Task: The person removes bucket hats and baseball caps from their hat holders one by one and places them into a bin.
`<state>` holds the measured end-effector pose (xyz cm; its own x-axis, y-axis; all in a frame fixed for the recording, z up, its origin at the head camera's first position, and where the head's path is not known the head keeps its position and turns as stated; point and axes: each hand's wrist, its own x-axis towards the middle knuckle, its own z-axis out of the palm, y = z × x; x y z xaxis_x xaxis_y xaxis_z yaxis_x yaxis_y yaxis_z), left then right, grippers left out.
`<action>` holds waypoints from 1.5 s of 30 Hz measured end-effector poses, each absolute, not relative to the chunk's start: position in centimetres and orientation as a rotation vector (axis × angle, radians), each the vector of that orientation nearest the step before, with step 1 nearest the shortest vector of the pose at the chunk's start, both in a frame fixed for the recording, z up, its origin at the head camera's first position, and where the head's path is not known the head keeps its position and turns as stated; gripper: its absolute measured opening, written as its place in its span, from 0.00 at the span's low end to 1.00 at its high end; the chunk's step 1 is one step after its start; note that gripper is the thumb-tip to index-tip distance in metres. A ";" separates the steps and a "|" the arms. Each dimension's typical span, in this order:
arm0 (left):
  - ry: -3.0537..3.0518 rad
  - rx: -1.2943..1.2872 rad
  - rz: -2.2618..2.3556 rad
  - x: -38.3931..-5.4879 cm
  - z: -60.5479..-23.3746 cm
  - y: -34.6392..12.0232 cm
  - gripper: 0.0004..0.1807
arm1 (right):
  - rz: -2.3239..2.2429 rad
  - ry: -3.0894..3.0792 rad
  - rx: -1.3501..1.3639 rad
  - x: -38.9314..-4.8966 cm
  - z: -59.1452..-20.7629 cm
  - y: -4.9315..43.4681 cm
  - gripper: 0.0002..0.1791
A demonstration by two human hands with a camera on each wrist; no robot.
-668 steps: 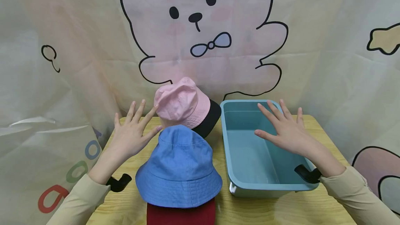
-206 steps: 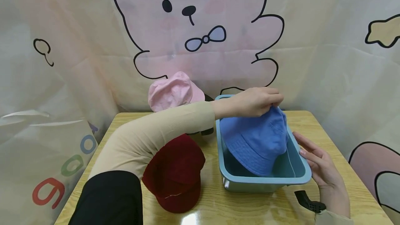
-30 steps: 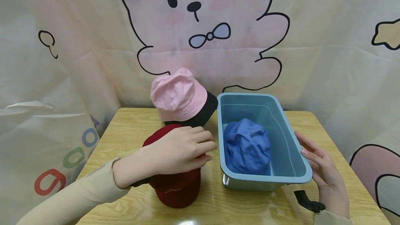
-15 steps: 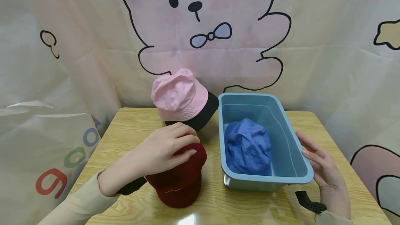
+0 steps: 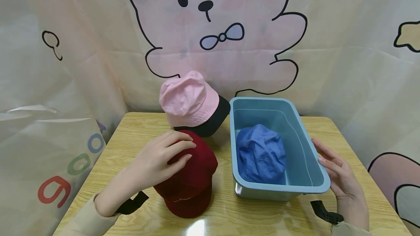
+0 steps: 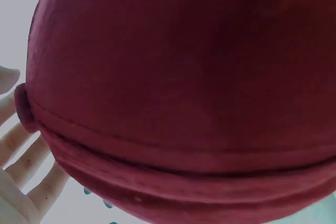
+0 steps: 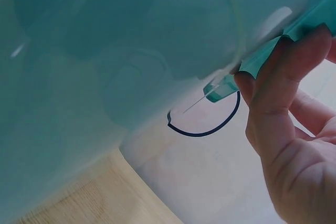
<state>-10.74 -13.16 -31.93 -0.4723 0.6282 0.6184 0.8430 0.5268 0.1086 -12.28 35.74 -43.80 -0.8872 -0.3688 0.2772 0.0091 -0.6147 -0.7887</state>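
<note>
A dark red cap [image 5: 191, 188] lies on the wooden table, brim toward me. My left hand [image 5: 160, 156] hovers at its left side, fingers loosely bent over the crown and holding nothing. The cap's crown fills the left wrist view, with the spread fingers [image 6: 23, 169] past its edge. To the right stands a blue-green plastic bin [image 5: 280, 186], and a crumpled blue bucket hat [image 5: 260, 154] lies inside it. At the bin's right rim my right hand [image 5: 342, 177] holds the lip; in the right wrist view its fingertips [image 7: 315, 38] are bent against that lip.
A pink bucket hat [image 5: 188, 99] sits behind the red cap, with a black brim [image 5: 213, 119] showing from under it, close to the bin's left wall. A printed curtain [image 5: 98, 65] hangs right behind the table [image 5: 141, 123].
Earlier the blue bucket hat lay over the red cap, then my left hand lowered it into the bin. In the last second that hand has drawn back leftward over the red cap. The right hand has stayed still.
</note>
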 end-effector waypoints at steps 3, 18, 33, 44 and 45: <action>-2.225 -1.161 -0.560 -10.5 -32.5 -13.6 0.11 | -2.570 1.246 -0.625 -12.3 -43.8 35.8 0.31; -2.045 -1.147 -0.637 -10.3 -34.3 -14.8 0.14 | -2.575 1.262 -0.608 -12.3 -43.8 35.7 0.31; -1.935 -1.206 -0.739 -10.5 -35.9 -16.7 0.16 | -2.582 1.193 -0.640 -12.4 -43.9 35.7 0.31; -1.900 -1.241 -0.738 -9.8 -36.6 -17.4 0.18 | -2.580 1.198 -0.623 -12.3 -44.0 35.8 0.31; -1.899 -1.242 -0.741 -9.7 -36.6 -17.4 0.18 | -2.582 1.192 -0.621 -12.3 -43.9 35.8 0.31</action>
<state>-9.69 -17.44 -36.64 -0.2605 0.5027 0.8243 0.9280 0.3658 0.0702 -12.28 35.81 -43.95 -0.8837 -0.3750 0.2802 0.0301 -0.6427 -0.7655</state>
